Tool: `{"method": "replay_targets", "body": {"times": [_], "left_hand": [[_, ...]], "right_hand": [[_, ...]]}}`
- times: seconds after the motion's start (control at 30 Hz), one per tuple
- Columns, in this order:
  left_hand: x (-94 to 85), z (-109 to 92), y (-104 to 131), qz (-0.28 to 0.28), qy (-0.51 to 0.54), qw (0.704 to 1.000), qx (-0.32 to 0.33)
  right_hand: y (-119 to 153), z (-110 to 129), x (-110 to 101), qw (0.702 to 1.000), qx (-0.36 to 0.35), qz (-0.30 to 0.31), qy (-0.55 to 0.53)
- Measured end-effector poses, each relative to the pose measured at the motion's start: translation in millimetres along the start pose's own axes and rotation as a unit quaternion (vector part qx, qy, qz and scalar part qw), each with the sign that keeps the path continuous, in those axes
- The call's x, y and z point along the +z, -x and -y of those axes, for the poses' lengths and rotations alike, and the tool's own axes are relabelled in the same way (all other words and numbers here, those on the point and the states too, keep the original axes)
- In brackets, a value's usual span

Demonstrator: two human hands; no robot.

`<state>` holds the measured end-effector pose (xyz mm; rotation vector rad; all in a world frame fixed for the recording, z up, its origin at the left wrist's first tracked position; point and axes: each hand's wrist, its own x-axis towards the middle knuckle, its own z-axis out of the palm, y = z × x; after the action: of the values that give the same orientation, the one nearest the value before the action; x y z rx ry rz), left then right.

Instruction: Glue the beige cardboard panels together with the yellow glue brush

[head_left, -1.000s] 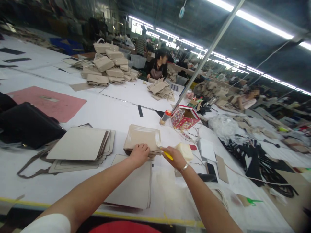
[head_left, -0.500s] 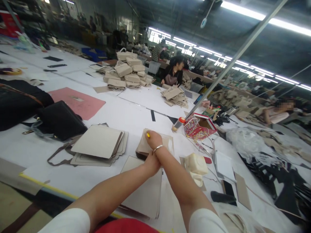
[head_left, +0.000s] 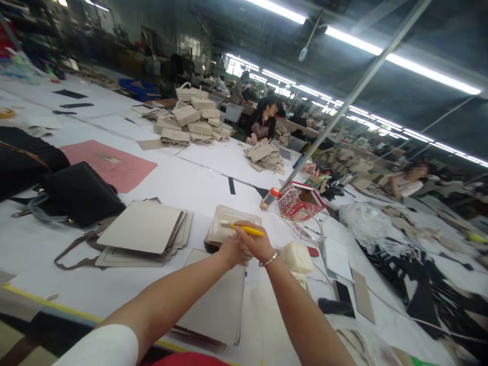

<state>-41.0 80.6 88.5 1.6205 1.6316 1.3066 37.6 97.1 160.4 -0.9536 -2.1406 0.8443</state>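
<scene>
My right hand is closed on a yellow-handled brush, whose pale tip points left over a small stack of beige pieces. Just left of it, my left hand lies at the front edge of that stack, near the right fingers. Its fingers are partly hidden, and what they hold, if anything, cannot be made out. Nearer to me is a larger pile of flat beige panels, under my left forearm. Beside my right wrist stands a cream plastic container.
Beige panels with a strap and a black bag lie left. A red patterned box and a red-capped bottle stand ahead. Folded beige pieces are heaped farther back. A person sits across the table.
My right hand has moved off the stack to the right, and the brush now shows lengthwise. My left hand has shifted slightly up and left. The whole view has shifted a little.
</scene>
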Motion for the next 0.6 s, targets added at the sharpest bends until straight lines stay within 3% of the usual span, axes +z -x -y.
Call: {"method": "replay_targets", "body": {"times": [0.07,0.13,0.2,0.37,0.43,0.5,0.57,0.6], "left_hand": [[-11.2,2,-1,0.119,-0.168,0.978,0.034],[-17.3,1,-3,0.215,-0.336,0.915,0.069],[-19.8,-2,-4,0.246,-0.395,0.881,0.086],[-38.4,-8,-4,0.269,-0.391,0.872,0.12],[-56.4,-10,-1,0.207,-0.355,0.898,0.156],[-76.2,-14,5,0.075,-0.262,0.947,0.168],[-91.6,-20,16,-0.063,-0.108,0.986,0.108],[-96.1,-22,23,-0.107,-0.013,0.993,0.057]], "right_hand": [[-1,-11,-19,0.991,0.086,-0.096,-0.034],[2,-23,-38,0.974,0.155,-0.157,-0.042],[10,-30,-58,0.96,0.177,-0.211,-0.044],[54,-20,-94,0.923,0.136,-0.35,-0.084],[77,-15,-96,0.921,0.134,-0.357,-0.083],[96,-15,-87,0.926,0.143,-0.342,-0.072],[110,-19,-68,0.935,0.153,-0.314,-0.069],[115,-21,-55,0.94,0.156,-0.297,-0.067]]}}
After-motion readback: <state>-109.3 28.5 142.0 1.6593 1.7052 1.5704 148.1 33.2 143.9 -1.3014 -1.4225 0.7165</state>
